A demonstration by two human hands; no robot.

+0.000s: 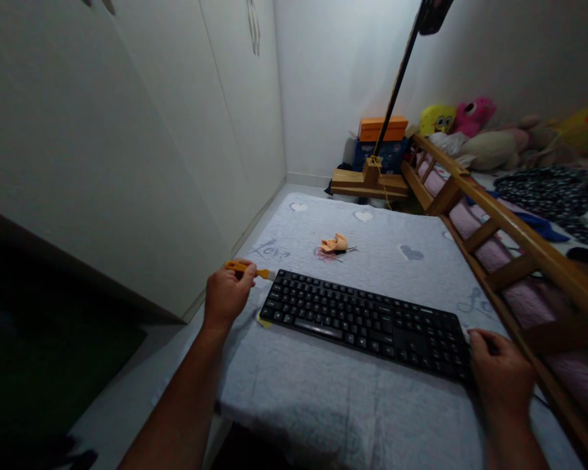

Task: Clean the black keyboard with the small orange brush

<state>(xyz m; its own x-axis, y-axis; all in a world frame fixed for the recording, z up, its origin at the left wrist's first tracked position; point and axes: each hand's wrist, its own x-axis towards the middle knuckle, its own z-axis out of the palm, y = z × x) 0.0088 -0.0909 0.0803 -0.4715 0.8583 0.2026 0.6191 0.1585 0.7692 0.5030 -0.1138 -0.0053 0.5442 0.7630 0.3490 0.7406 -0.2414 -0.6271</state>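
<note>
Black plastic keys fill the centre of the frame, where a keyboard (367, 323) lies at a slant on a pale patterned cloth (294, 385), between two hands set well apart. The left hand (227, 295), left of centre, is closed around a yellow brush (240, 266), its pale bristles at the keyboard's upper left corner; whether they touch it is hard to tell. At lower right, the right hand (502, 369) curls its fingers by the keyboard's right end, a small pale object (466, 335) at the fingertips; what it is, and how firmly it is gripped, cannot be made out. The hand covers the keyboard's lower right corner. Above the keyboard sits an orange item (336, 243) with thin metal pieces beside it, too small to identify. A wooden rail (490, 202) runs down the right side; a dark object (435, 14) is cut off at the top edge.
</note>
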